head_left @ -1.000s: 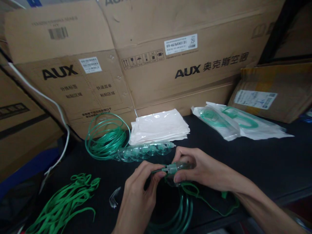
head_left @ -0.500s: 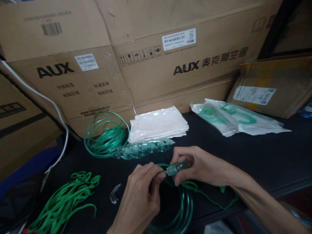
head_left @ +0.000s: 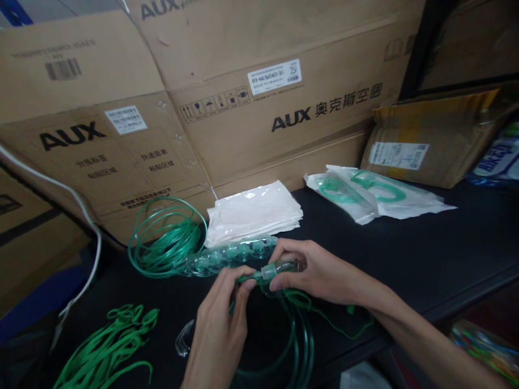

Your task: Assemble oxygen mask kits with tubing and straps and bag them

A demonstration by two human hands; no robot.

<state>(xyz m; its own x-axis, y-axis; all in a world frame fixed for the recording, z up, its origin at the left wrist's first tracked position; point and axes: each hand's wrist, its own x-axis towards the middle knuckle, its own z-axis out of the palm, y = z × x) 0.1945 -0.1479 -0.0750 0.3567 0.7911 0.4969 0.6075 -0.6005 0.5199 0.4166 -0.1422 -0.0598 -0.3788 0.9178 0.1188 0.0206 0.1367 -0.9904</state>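
My left hand (head_left: 223, 313) pinches the end of a thin green tube (head_left: 246, 277) between thumb and fingers. My right hand (head_left: 316, 270) grips a clear green oxygen mask (head_left: 288, 266), its pale connector (head_left: 267, 272) pointing left. Tube end and connector meet between the two hands; how far one sits on the other I cannot tell. Loops of the tubing (head_left: 308, 346) hang below on the black table. A green elastic strap (head_left: 298, 297) trails from under the right hand to the right. Just beyond my hands lies a row of nested clear masks (head_left: 227, 258).
Behind are a coil of green tubing (head_left: 174, 246), white pouches (head_left: 255, 208) and packed mask sets (head_left: 365, 192). Green straps (head_left: 107, 346) and small metal strips (head_left: 184, 339) lie at left. Large cardboard (head_left: 227, 135) walls the back; a smaller box (head_left: 421, 146) stands right.
The view has shifted, so the background sits further left. My left hand's fingers have straightened along the tube, showing more of it. The right hand still holds the mask.
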